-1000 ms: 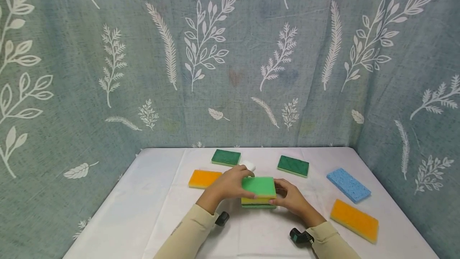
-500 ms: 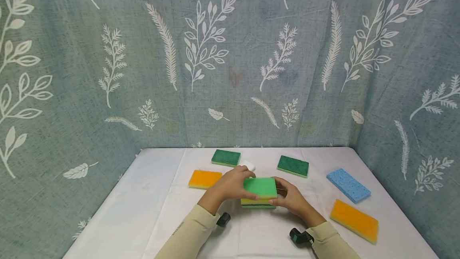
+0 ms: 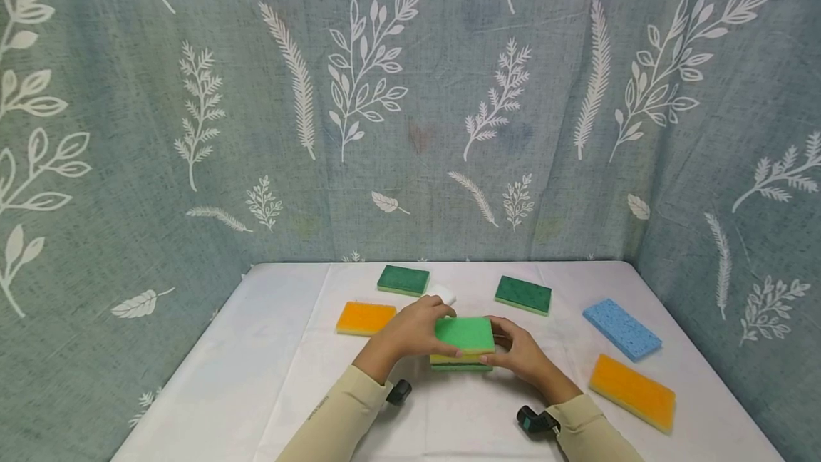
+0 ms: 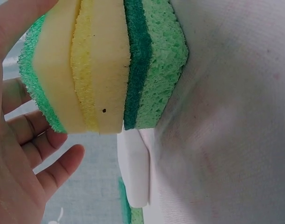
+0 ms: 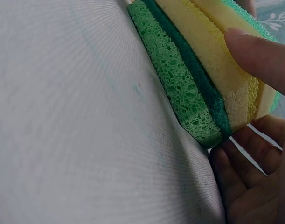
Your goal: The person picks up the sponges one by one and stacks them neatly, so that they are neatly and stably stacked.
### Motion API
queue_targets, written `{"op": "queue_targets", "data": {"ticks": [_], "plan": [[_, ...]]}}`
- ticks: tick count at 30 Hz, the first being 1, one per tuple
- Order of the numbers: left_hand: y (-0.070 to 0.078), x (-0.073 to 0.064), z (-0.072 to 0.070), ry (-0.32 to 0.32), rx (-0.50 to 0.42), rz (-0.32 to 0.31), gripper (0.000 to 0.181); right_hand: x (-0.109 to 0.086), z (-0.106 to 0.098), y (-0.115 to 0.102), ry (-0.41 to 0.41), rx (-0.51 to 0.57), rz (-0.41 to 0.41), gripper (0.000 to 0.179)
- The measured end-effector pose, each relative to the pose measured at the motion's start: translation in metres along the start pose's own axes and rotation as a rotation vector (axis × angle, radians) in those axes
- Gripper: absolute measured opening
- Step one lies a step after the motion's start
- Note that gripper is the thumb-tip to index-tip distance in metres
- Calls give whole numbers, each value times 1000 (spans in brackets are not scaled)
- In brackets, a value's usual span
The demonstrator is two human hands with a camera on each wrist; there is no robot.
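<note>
Three sponges lie stacked at the table's middle. The top sponge (image 3: 471,334) has a bright green scrub face up over a pale yellow body. Beneath it, a yellow sponge (image 4: 107,60) has a yellow scrub layer; the lowest is a green sponge (image 5: 175,79) with a dark green scrub layer, flat on the cloth. My left hand (image 3: 413,328) holds the top sponge, thumb along its near edge and fingers toward its far side. At the stack's right end, my right hand (image 3: 522,356) grips it, thumb on the near side around the yellow sponge; its other fingers are partly hidden behind.
Around the stack on the white cloth (image 3: 333,405) lie two dark green sponges (image 3: 403,280), an orange sponge (image 3: 366,319) at left, a blue sponge (image 3: 621,329) and another orange sponge (image 3: 633,392) at right. A white object (image 4: 135,172) sits just behind the stack. A patterned curtain (image 3: 410,127) stands behind.
The left hand and the top sponge have shifted slightly right since a second ago, and barely move afterwards. The right hand keeps its place at the stack.
</note>
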State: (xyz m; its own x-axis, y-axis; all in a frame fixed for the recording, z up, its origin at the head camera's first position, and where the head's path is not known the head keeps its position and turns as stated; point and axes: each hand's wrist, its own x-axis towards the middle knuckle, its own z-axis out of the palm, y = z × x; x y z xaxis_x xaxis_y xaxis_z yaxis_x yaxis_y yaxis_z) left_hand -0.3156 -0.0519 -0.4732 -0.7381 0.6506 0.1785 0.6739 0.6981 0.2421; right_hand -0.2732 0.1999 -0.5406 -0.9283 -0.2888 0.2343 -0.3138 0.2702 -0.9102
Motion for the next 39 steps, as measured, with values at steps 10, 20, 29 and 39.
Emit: {"op": "queue_targets", "data": {"ticks": [10,20,29,39], "plan": [[2,-2,-3,-12,5,-5,74,0,1,-2,-4,-16,17,81],[1,-4,-2,10,30,25,74,1,3,-5,-17,-10,41,83],[-10,-11,-3,-6,38,35,89,-8,0,-43,-23,-11,34,81],[-32,-31,-7,-47,2,19,88,-10,0,-42,-14,0,35,80]]}}
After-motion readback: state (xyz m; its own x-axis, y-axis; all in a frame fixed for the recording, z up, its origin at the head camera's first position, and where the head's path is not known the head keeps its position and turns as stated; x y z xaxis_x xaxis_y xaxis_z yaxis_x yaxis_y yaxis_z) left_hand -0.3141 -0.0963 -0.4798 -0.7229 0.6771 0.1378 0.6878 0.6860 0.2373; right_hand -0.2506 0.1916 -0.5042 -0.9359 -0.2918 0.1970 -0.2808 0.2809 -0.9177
